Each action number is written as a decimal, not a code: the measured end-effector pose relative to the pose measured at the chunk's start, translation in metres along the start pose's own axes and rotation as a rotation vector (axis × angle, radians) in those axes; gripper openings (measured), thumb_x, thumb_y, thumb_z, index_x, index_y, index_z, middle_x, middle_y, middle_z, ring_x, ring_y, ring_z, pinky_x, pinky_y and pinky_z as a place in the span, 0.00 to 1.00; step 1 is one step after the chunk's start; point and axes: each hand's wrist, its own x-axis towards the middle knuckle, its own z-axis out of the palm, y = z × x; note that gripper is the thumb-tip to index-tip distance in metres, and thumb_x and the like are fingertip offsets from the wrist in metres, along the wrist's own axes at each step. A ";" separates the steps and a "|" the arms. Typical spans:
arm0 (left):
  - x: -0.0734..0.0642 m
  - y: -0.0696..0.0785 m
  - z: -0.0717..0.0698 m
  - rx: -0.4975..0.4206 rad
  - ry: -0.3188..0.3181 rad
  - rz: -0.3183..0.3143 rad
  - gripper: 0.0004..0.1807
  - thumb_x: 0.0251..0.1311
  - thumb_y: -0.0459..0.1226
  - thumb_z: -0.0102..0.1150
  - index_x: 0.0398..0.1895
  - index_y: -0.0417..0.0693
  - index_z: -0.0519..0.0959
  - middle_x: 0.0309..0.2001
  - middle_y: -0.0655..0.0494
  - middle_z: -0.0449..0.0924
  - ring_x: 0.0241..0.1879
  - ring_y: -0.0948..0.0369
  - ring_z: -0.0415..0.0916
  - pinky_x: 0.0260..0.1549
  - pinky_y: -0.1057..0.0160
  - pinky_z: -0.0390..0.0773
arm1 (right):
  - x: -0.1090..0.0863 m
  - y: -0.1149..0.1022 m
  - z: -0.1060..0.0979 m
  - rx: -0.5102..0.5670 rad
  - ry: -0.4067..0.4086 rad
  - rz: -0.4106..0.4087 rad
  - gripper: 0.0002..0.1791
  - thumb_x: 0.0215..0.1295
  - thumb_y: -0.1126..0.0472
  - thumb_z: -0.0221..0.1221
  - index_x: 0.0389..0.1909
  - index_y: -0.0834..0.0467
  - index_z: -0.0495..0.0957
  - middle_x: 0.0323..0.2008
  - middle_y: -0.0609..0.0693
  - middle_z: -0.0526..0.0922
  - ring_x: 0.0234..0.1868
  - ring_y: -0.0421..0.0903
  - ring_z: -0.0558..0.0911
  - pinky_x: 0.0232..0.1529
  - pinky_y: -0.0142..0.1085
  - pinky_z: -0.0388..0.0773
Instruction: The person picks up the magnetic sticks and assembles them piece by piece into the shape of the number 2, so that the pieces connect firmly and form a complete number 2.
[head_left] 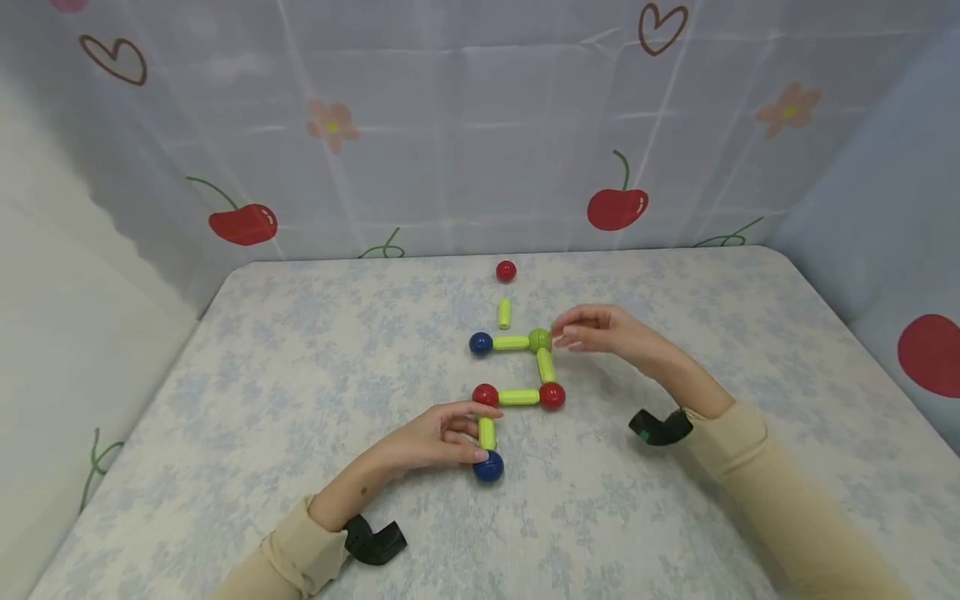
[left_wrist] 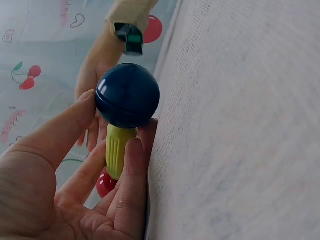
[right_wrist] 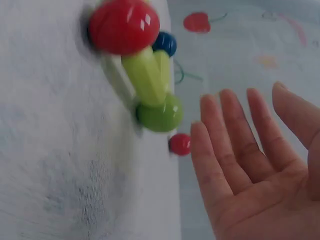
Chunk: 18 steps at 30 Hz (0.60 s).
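Observation:
A zigzag chain of balls and yellow-green rods from a ball-and-stick building toy lies on the table. My left hand [head_left: 431, 437] grips its near end: the thumb touches the near blue ball [left_wrist: 127, 95], the forefinger reaches over a red ball [head_left: 484, 393], and other fingers curl beside the rod [left_wrist: 116, 152] between them. Another rod [head_left: 519, 397] leads right to a second red ball [head_left: 552, 396]. From there a rod [head_left: 545, 365] runs to the green ball [right_wrist: 161, 114]. My right hand [head_left: 607, 333] hovers just right of the green ball, fingers extended and holding nothing.
A rod [head_left: 512, 342] joins the green ball to a far blue ball [head_left: 481, 343]. Beyond lie a loose rod [head_left: 505, 314] and a loose red ball [head_left: 506, 271]. A patterned curtain [head_left: 465, 150] hangs behind the cloth-covered table [head_left: 300, 358].

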 end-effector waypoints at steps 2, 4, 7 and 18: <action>0.000 0.001 0.000 -0.001 0.000 -0.005 0.28 0.57 0.30 0.63 0.62 0.41 0.69 0.39 0.48 0.75 0.32 0.59 0.77 0.34 0.64 0.75 | 0.018 0.009 -0.012 -0.013 0.065 -0.022 0.22 0.68 0.58 0.55 0.59 0.64 0.69 0.57 0.60 0.72 0.57 0.54 0.71 0.57 0.49 0.65; -0.001 0.001 0.000 -0.004 0.002 -0.011 0.28 0.57 0.30 0.63 0.63 0.41 0.69 0.39 0.48 0.75 0.32 0.59 0.77 0.34 0.63 0.75 | 0.037 0.017 -0.017 -0.038 0.082 -0.037 0.24 0.69 0.59 0.55 0.63 0.62 0.66 0.61 0.58 0.68 0.61 0.52 0.68 0.60 0.48 0.62; -0.001 0.001 -0.001 0.001 0.010 -0.016 0.28 0.57 0.31 0.63 0.63 0.42 0.69 0.39 0.47 0.75 0.32 0.58 0.77 0.34 0.63 0.75 | 0.065 0.025 -0.017 -0.095 0.036 -0.070 0.27 0.69 0.61 0.54 0.67 0.60 0.63 0.65 0.56 0.64 0.65 0.50 0.62 0.62 0.48 0.58; 0.002 -0.002 -0.002 -0.002 -0.005 -0.017 0.27 0.58 0.30 0.61 0.62 0.44 0.70 0.42 0.46 0.76 0.39 0.55 0.78 0.40 0.60 0.76 | 0.116 0.042 -0.007 -0.323 -0.135 -0.176 0.35 0.65 0.61 0.58 0.71 0.55 0.56 0.72 0.55 0.47 0.71 0.50 0.40 0.65 0.54 0.42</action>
